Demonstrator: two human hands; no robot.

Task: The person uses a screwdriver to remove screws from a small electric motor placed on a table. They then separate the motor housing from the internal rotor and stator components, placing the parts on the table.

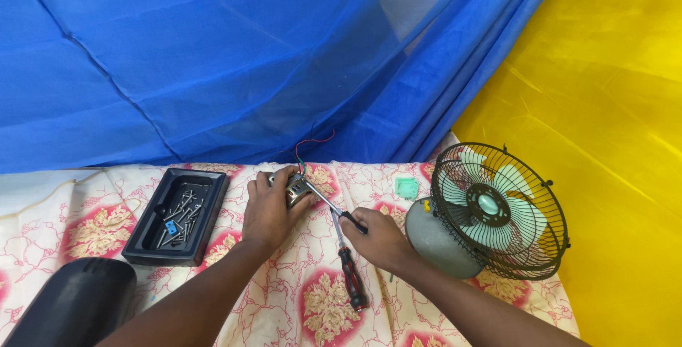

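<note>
My left hand (268,210) grips a small grey metal motor part (295,189) with red and green wires (310,145) rising from it. My right hand (381,238) holds a screwdriver (328,203) whose shaft points up-left, its tip at the motor part. A second screwdriver with a red and black handle (352,276) lies on the cloth just left of my right wrist.
A black tray (145,232) with several screws stands at the left. A small table fan with a black wire grille (497,209) stands at the right, a pale green piece (407,188) behind it. A black rounded object (74,303) lies bottom left. Blue netting hangs behind the floral cloth (312,304).
</note>
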